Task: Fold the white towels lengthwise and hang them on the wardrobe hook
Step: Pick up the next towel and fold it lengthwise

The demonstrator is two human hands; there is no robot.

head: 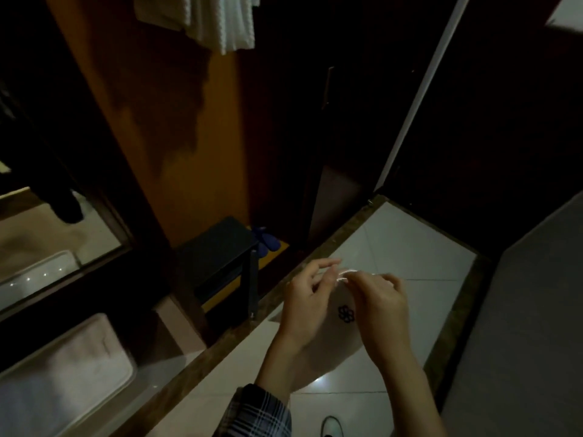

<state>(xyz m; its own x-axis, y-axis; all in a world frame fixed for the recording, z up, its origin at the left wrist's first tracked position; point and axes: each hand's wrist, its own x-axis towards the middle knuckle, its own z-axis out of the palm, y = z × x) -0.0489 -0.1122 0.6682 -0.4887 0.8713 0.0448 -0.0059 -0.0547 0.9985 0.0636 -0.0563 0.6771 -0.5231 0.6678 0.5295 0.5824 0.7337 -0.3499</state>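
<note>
White towels [217,20] hang at the top of the view, against the orange-brown wardrobe wall [189,137]. Low in front of me, my left hand [303,301] and my right hand [378,305] are close together. Both pinch the top edge of a thin pale bag [331,348], which hangs down between my wrists. It bears a black flower-shaped mark [346,313]. I cannot tell whether it is plastic or cloth. No hook shows in this dim view.
A white bin [120,392] at lower left holds a pale folded towel [63,367]. A black stool [217,257] and blue slippers [266,242] sit in the wardrobe base. A mirror [38,234] is at left. Light floor tiles [410,247] lie below, with a white shoe [331,427].
</note>
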